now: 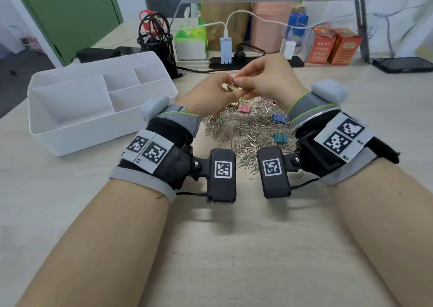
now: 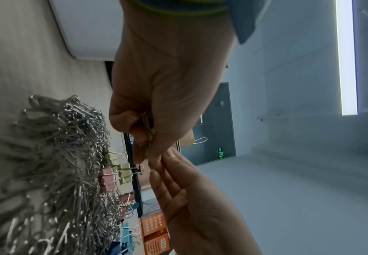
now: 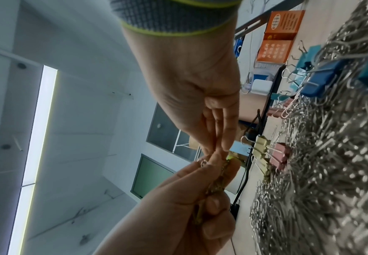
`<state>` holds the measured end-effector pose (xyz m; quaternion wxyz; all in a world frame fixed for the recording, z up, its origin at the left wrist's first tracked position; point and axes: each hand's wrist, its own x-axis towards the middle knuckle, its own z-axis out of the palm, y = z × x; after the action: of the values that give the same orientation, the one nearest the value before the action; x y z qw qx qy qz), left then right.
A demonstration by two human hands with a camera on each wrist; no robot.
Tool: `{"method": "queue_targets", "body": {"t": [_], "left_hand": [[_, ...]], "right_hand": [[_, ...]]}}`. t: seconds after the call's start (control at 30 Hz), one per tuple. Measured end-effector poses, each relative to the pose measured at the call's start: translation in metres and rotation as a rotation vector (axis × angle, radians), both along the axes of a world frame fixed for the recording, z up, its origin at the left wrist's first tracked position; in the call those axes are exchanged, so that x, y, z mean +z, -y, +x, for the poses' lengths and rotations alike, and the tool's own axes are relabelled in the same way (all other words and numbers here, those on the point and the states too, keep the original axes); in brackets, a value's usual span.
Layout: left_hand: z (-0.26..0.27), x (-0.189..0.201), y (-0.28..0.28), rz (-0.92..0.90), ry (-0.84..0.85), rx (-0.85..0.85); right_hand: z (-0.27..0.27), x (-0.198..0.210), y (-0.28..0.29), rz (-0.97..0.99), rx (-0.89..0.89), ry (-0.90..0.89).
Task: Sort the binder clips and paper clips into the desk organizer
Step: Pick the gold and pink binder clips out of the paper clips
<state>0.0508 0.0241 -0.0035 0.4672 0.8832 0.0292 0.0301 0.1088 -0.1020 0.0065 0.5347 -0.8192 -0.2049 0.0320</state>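
Note:
A heap of silver paper clips point(image 1: 246, 131) lies on the desk between my wrists, with pink point(image 1: 243, 108), blue point(image 1: 278, 118) and teal point(image 1: 280, 138) binder clips mixed in. Above its far edge my left hand point(image 1: 226, 91) curls round a small bunch of yellow binder clips point(image 1: 230, 87). My right hand point(image 1: 237, 82) pinches the top of that bunch with thumb and forefinger. The left wrist view shows the yellow clips point(image 2: 147, 127) inside my left fist. A wire loop point(image 3: 202, 163) shows where the fingertips meet. The white desk organizer point(image 1: 93, 128) stands at the left with nothing visible in its compartments.
Behind the hands lie a black power strip point(image 1: 234, 62) with chargers and cables, a black mesh pen holder point(image 1: 159, 44) and a tissue box point(image 1: 191, 42). Orange boxes point(image 1: 332, 46) and a dark phone point(image 1: 403, 64) sit at the back right. Bare desk stretches toward me.

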Motion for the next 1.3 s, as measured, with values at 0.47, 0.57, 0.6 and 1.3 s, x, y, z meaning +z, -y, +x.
{"method": "queue_targets", "body": {"t": [0.47, 0.57, 0.6, 1.3], "left_hand": [[0.008, -0.002, -0.013, -0.132, 0.051, 0.232], [0.006, -0.001, -0.015, -0.162, 0.012, 0.231], [0.006, 0.0, -0.015, -0.148, -0.003, 0.212], [0.004, 0.001, -0.013, -0.066, -0.01, 0.105]], "right_hand": [[0.013, -0.012, 0.01, -0.491, -0.015, -0.048], [0.009, -0.012, 0.008, -0.514, 0.007, -0.026], [0.008, -0.01, 0.009, -0.491, 0.002, -0.021], [0.008, -0.001, 0.015, -0.197, -0.1, -0.029]]}}
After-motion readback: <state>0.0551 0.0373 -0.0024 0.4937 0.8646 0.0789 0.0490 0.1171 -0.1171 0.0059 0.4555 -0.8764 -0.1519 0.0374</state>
